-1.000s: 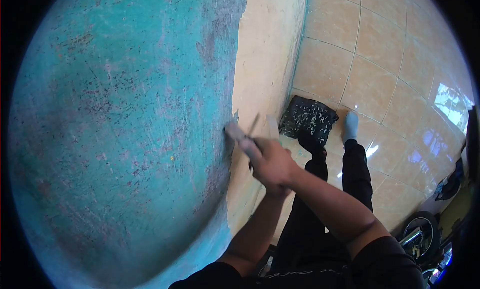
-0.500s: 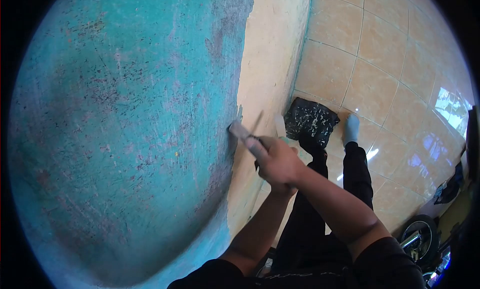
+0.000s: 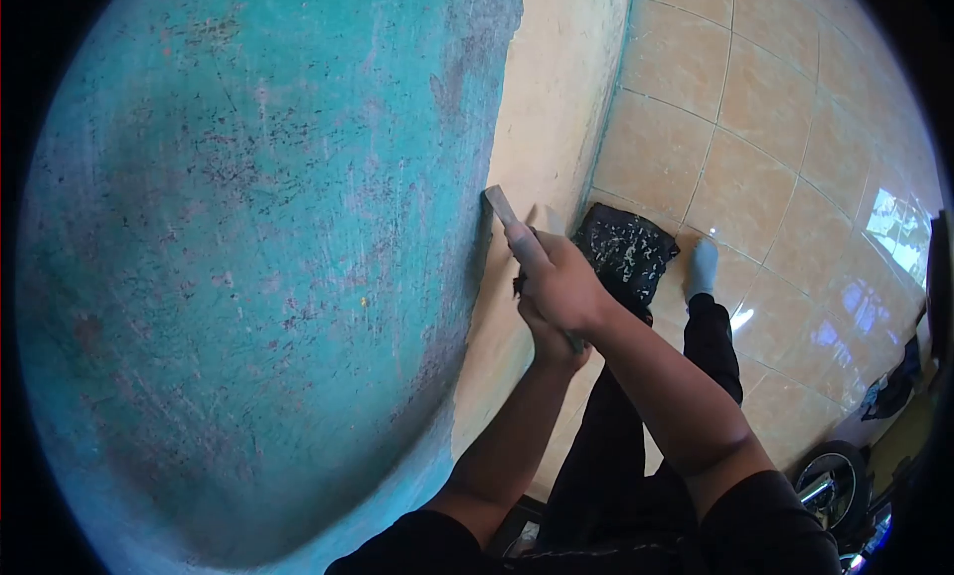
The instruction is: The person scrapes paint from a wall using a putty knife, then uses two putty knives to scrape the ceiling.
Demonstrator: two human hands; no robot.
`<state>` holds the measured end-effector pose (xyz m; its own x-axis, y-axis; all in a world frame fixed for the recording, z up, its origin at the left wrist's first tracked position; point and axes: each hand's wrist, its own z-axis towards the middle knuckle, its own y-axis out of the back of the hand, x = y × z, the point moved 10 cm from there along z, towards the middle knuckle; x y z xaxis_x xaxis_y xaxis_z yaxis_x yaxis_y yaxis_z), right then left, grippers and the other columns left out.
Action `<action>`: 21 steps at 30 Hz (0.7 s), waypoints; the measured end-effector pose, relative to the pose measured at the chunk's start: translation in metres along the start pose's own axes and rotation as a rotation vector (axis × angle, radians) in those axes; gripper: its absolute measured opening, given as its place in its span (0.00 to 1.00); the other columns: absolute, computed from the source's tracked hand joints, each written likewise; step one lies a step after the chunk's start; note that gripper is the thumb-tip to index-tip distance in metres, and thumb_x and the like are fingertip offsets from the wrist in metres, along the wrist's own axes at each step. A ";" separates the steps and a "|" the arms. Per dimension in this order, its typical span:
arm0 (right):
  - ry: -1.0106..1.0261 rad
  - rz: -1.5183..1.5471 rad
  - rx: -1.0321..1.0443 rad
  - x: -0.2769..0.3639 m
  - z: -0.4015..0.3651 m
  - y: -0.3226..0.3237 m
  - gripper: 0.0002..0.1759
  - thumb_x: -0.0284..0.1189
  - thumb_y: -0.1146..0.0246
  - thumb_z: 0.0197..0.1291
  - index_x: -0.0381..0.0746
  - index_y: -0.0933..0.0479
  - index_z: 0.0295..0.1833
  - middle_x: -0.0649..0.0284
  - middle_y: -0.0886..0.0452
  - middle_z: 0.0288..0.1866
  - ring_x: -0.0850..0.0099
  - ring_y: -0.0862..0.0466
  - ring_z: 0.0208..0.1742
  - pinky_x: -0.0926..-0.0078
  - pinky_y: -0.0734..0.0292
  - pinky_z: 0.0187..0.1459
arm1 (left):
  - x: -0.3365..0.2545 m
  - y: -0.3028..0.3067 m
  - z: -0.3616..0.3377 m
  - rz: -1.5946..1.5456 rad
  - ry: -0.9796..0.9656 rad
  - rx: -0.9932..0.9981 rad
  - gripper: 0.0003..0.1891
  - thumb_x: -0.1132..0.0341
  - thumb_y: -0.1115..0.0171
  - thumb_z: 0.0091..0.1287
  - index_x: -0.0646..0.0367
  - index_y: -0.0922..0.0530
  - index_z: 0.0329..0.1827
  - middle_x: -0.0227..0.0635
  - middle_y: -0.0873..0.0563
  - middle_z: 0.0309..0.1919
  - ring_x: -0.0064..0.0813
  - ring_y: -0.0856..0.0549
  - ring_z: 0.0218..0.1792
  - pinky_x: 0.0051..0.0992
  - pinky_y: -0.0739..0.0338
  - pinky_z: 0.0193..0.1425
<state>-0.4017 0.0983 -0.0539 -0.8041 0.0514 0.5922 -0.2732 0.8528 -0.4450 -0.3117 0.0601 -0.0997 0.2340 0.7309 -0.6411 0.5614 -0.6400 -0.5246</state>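
Flakes [image 3: 629, 254] dot a black bundle [image 3: 608, 220] as the right hand [image 3: 568, 289] grips a scraper [image 3: 503, 209].

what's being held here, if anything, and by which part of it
A scraper, held by its handle end in the right hand, its blade left free. The left hand is tucked beneath; its hold is unclear.

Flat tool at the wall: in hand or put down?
In hand. The right hand is closed around the flat tool, whose end sticks out toward the edge of the teal paint.
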 end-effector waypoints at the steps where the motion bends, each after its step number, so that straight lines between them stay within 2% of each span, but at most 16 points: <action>1: 0.048 -0.123 0.002 -0.003 -0.003 -0.001 0.37 0.58 0.52 0.66 0.29 0.25 0.43 0.60 0.24 0.27 0.74 0.23 0.29 0.74 0.26 0.32 | -0.004 -0.005 -0.002 0.124 -0.028 -0.068 0.24 0.43 0.56 0.72 0.52 0.35 0.59 0.30 0.25 0.43 0.26 0.20 0.40 0.26 0.22 0.40; 3: 0.138 -0.372 -0.001 -0.014 -0.017 -0.008 0.34 0.57 0.52 0.67 0.31 0.27 0.37 0.66 0.28 0.23 0.80 0.26 0.25 0.78 0.28 0.27 | -0.007 -0.023 -0.031 0.058 0.029 -0.208 0.24 0.43 0.56 0.72 0.53 0.34 0.57 0.29 0.24 0.41 0.24 0.20 0.39 0.25 0.22 0.39; 6: -0.007 -0.136 0.005 -0.010 -0.013 -0.009 0.44 0.63 0.56 0.64 0.26 0.26 0.51 0.51 0.20 0.30 0.64 0.17 0.32 0.69 0.23 0.37 | 0.003 -0.002 -0.024 0.042 0.011 -0.168 0.26 0.38 0.57 0.70 0.51 0.34 0.57 0.28 0.24 0.41 0.25 0.20 0.38 0.28 0.22 0.34; 7: -0.006 -0.062 0.038 -0.009 0.002 -0.009 0.45 0.63 0.56 0.64 0.27 0.27 0.56 0.51 0.19 0.31 0.64 0.16 0.33 0.69 0.23 0.37 | 0.004 0.001 -0.004 -0.032 0.070 -0.100 0.27 0.38 0.57 0.70 0.50 0.35 0.58 0.29 0.25 0.42 0.26 0.20 0.38 0.30 0.22 0.33; 10: -0.101 0.057 0.122 -0.010 -0.009 -0.005 0.37 0.56 0.51 0.66 0.26 0.26 0.47 0.60 0.23 0.26 0.74 0.21 0.29 0.72 0.25 0.32 | 0.004 0.002 0.001 0.047 0.020 -0.181 0.29 0.36 0.56 0.68 0.51 0.34 0.57 0.30 0.24 0.41 0.25 0.20 0.37 0.29 0.21 0.29; 11: -0.045 -0.123 0.114 0.003 -0.021 -0.004 0.35 0.55 0.50 0.67 0.27 0.26 0.44 0.60 0.23 0.26 0.74 0.22 0.29 0.74 0.25 0.31 | -0.002 -0.016 -0.013 0.064 -0.003 -0.217 0.29 0.37 0.56 0.68 0.52 0.34 0.55 0.30 0.24 0.39 0.23 0.20 0.37 0.28 0.21 0.29; 14: 0.124 -0.087 0.040 0.008 -0.020 -0.012 0.35 0.55 0.50 0.67 0.27 0.26 0.45 0.60 0.23 0.26 0.74 0.22 0.28 0.75 0.26 0.31 | -0.002 -0.020 -0.016 0.048 0.029 -0.104 0.28 0.38 0.55 0.68 0.53 0.34 0.55 0.30 0.25 0.40 0.23 0.21 0.37 0.27 0.21 0.29; 15: -0.066 -0.108 0.049 -0.004 -0.011 -0.007 0.35 0.54 0.50 0.67 0.27 0.26 0.49 0.60 0.23 0.26 0.74 0.22 0.28 0.74 0.26 0.31 | 0.010 0.003 -0.004 -0.044 0.089 0.061 0.28 0.38 0.55 0.68 0.52 0.35 0.56 0.30 0.25 0.42 0.25 0.21 0.37 0.28 0.21 0.29; 18: -0.092 -0.024 0.110 -0.008 -0.008 -0.005 0.42 0.62 0.55 0.64 0.28 0.24 0.47 0.53 0.19 0.28 0.64 0.16 0.32 0.67 0.23 0.40 | 0.022 0.034 0.004 -0.126 0.014 -0.073 0.28 0.38 0.55 0.68 0.52 0.35 0.57 0.31 0.25 0.43 0.26 0.21 0.38 0.28 0.21 0.32; 21: 0.000 -0.210 0.086 -0.008 -0.021 -0.009 0.42 0.62 0.55 0.64 0.28 0.24 0.46 0.54 0.20 0.26 0.64 0.16 0.30 0.69 0.23 0.37 | 0.029 0.048 -0.002 -0.241 0.008 -0.022 0.28 0.38 0.55 0.69 0.52 0.34 0.57 0.31 0.24 0.43 0.25 0.21 0.38 0.26 0.22 0.34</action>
<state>-0.3816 0.1014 -0.0407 -0.7252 -0.1224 0.6776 -0.4783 0.7974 -0.3679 -0.2761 0.0509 -0.1422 0.0968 0.8639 -0.4943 0.6191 -0.4411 -0.6497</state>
